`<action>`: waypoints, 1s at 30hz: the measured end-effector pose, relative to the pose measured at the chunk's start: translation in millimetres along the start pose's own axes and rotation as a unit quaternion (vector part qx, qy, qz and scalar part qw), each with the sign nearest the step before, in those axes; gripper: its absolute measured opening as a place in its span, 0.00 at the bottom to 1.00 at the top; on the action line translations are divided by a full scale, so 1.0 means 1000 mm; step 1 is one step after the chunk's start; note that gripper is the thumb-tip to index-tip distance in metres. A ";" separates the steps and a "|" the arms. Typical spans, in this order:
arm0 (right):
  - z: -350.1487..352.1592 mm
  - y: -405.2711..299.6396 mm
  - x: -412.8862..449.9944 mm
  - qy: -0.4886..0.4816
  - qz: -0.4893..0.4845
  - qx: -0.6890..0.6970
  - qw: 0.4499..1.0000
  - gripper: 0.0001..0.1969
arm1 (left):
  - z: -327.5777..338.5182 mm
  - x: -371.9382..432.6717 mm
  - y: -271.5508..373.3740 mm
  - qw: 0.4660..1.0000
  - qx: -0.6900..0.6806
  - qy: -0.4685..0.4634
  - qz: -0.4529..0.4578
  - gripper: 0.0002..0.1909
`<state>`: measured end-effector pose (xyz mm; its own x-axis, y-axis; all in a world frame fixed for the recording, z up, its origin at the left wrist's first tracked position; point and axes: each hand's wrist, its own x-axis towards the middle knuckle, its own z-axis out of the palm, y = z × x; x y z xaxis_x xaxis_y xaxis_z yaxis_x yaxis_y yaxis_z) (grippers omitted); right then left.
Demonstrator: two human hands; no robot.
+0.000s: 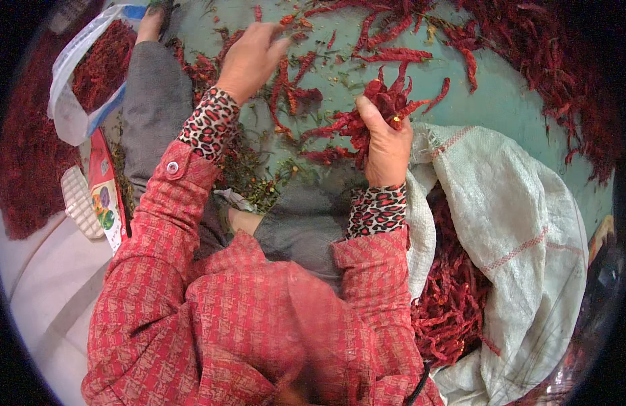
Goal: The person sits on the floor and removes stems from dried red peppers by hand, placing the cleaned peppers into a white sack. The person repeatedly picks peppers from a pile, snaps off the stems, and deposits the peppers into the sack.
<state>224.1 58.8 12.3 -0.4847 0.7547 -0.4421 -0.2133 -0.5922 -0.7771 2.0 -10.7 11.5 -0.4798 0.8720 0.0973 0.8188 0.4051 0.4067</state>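
My right hand (389, 147) grips a bunch of dried red chilli peppers (389, 99), their tips fanning out past the thumb. Blurred by motion, my left hand (253, 60) is over the greenish surface (318, 71), close to small loose chilli pieces (298, 35). Its inner fingers are hidden, so I cannot tell whether it pinches anything. Between the two hands lie more dried chillies (292, 99) and scattered seeds and stem bits. Just right of my right wrist, a white woven sack (510, 203) gapes, with many dried chillies (444, 314) inside.
A large heap of dried chillies (541, 66) covers the far right. On the left, a clear plastic bag (64, 114) with a blue edge holds red chilli material, beside a dark red pile (34, 152). Stem debris (252, 177) lies between my legs. A printed red-and-white packet (104, 195) lies at left.
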 end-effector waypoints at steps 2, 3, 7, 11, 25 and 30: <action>-0.001 0.000 -0.001 0.002 0.004 -0.007 1.000 0.11 | 0.015 0.004 0.017 0.998 0.046 -0.049 0.000 0.13; -0.002 0.002 0.000 0.005 -0.006 -0.014 1.000 0.11 | 0.026 0.005 0.020 0.996 0.060 -0.058 0.009 0.12; -0.002 0.000 0.001 0.015 -0.004 -0.033 0.999 0.10 | 0.036 0.013 0.002 0.994 0.069 -0.070 0.048 0.12; -0.004 0.008 0.003 0.010 -0.035 -0.032 0.999 0.12 | 0.028 0.001 -0.002 0.989 0.089 -0.098 0.070 0.16; 0.014 -0.072 -0.057 0.015 -0.037 -0.028 0.999 0.09 | -0.065 -0.025 0.036 0.902 -0.338 -0.144 -0.227 0.14; -0.059 -0.150 -0.165 0.205 -0.257 -0.224 0.918 0.09 | -0.055 -0.050 -0.028 0.848 -0.505 -0.020 -0.163 0.15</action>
<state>385.6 39.9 175.5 -0.0390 0.9989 -0.0263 0.0902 -0.0227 -0.9957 -14.5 -80.5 45.2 -0.6008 0.7756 -0.1935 -0.0521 0.2036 0.9777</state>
